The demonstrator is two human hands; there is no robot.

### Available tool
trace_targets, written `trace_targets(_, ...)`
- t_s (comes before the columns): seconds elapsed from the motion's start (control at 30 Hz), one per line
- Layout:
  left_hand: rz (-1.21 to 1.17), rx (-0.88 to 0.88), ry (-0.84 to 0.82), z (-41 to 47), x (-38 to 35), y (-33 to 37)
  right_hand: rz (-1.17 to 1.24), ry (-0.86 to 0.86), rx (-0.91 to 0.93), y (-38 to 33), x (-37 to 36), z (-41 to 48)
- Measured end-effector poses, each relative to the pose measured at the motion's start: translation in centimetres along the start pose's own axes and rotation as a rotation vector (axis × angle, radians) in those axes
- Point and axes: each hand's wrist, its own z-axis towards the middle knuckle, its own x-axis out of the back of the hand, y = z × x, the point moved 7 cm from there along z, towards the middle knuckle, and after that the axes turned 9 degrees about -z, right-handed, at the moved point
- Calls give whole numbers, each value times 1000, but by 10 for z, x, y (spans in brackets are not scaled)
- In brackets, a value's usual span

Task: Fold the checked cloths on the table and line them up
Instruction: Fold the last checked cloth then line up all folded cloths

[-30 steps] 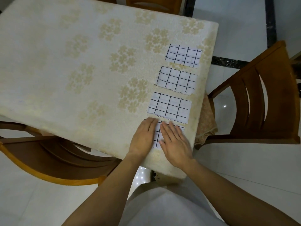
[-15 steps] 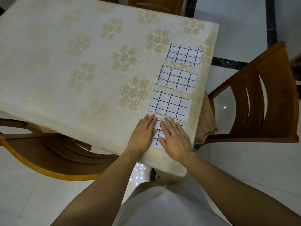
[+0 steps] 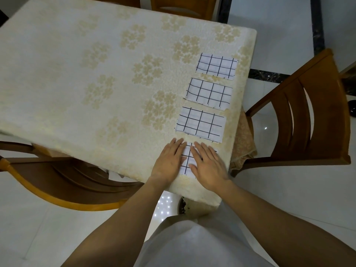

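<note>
The left hand (image 3: pixel 169 160) and right hand (image 3: pixel 209 166) lay flat, fingers straight, on the nearest checked cloth (image 3: pixel 186 159) at the near corner of the desk (image 3: pixel 96 74), where even outward pressing would best set its fold square with the three cloths (image 3: pixel 210 93) beyond.

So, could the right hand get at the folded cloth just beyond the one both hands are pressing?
Probably yes. The right hand lies flat on the nearest cloth, and that next cloth sits just beyond it with nothing between.
</note>
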Motion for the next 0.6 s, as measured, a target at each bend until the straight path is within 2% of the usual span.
trace_targets(0.2, 123, 5, -32, -6, -9, -12, -22, -8, 11, 8, -14, -8)
trace_targets(0.43, 149, 62, -84, -6, 0, -1, 56, -64, -87, 17, -1, -19)
trace_targets(0.5, 62, 61, -13, -9, 15, 9, 112, -39, -114, 22, 22, -27)
trace_targets(0.6, -15, -10, 181, -14, 54, 25, 206, 22, -173, 38, 55, -32)
